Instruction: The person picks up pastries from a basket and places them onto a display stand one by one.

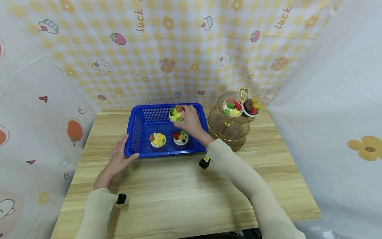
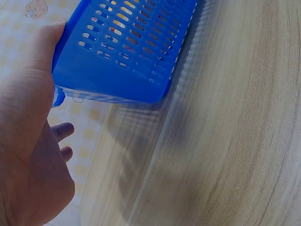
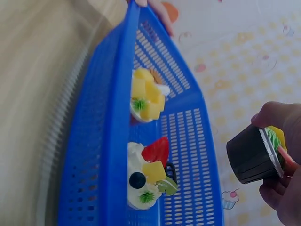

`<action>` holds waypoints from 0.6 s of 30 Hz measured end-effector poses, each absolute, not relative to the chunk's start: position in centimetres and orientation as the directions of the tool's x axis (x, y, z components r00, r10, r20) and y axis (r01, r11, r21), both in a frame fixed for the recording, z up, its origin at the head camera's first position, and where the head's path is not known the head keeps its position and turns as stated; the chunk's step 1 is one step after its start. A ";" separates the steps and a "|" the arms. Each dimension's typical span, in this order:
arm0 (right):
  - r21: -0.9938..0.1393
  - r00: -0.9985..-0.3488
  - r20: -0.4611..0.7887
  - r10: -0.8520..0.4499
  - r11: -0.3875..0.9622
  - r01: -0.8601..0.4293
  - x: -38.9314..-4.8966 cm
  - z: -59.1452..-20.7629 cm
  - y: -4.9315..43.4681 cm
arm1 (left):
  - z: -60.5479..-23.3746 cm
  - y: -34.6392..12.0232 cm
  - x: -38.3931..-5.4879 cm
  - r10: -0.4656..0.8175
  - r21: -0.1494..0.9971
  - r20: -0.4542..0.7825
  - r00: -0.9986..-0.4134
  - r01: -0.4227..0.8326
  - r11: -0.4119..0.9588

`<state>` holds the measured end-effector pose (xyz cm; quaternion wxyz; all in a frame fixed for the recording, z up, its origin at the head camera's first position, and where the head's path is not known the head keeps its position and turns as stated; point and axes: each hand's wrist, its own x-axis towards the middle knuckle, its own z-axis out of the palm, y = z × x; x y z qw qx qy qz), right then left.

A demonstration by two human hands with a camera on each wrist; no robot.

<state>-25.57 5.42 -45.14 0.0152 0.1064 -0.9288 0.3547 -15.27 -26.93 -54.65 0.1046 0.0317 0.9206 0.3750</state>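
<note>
My right hand (image 1: pixel 191 122) pinches a fruit-topped cupcake (image 1: pixel 176 114) over the back right part of the blue plastic basket (image 1: pixel 167 155). Its black cup (image 3: pixel 250 155) shows in the right wrist view, tilted, with thumb and fingers around the rim. At the basket's near left corner, my left hand (image 1: pixel 118 158) holds the rim, thumb on the front side and fingers along the left side. Inside the basket stand two more cupcakes: one with yellow cubes (image 1: pixel 158 140), and one with a strawberry piece, a dark berry and white cream (image 1: pixel 180 138).
Right of the basket stands a tiered stand (image 1: pixel 228 127) with gold rims. On its top tier sit a cupcake with red and green pieces (image 1: pixel 232 108) and a chocolate-topped one (image 1: pixel 250 108). A checked cloth (image 1: pixel 179 49) hangs behind the wooden table (image 1: pixel 167 199).
</note>
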 end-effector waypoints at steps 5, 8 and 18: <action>-0.658 -0.966 0.154 -0.206 0.708 -0.256 -23.2 -44.8 6.9 | -54.8 -27.1 -15.2 0.132 0.692 -0.172 -0.976 -0.024 0.721; -0.655 -0.961 0.171 -0.217 0.704 -0.276 -21.8 -44.7 7.9 | -54.8 -27.2 -15.2 0.132 0.691 -0.170 -0.977 -0.023 0.722; -0.640 -0.951 0.223 -0.217 0.703 -0.310 -18.9 -45.1 11.8 | -54.7 -27.0 -15.3 0.144 0.698 -0.162 -0.976 -0.010 0.716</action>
